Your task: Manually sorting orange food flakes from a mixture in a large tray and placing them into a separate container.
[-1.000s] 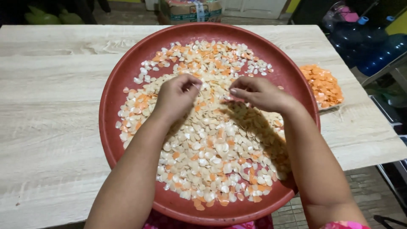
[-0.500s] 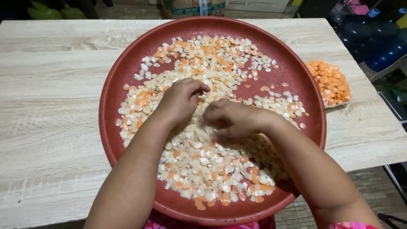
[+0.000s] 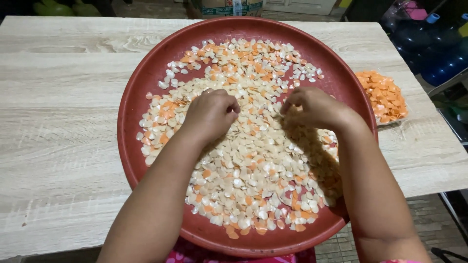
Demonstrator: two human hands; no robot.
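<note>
Left hand (image 3: 210, 114): centre of frame, fingers curled narrow, tips down on the chips (image 3: 243, 160).
Right hand (image 3: 312, 108): fingers pinched among chips (grip unclear).
Tray (image 3: 141, 87): red, round, near rim cut off.
Orange pile (image 3: 382, 95): right edge.

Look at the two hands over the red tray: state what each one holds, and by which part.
It cannot be told. The left hand and right hand rest curled on the chips in the red tray; their fingertips are hidden.
</note>
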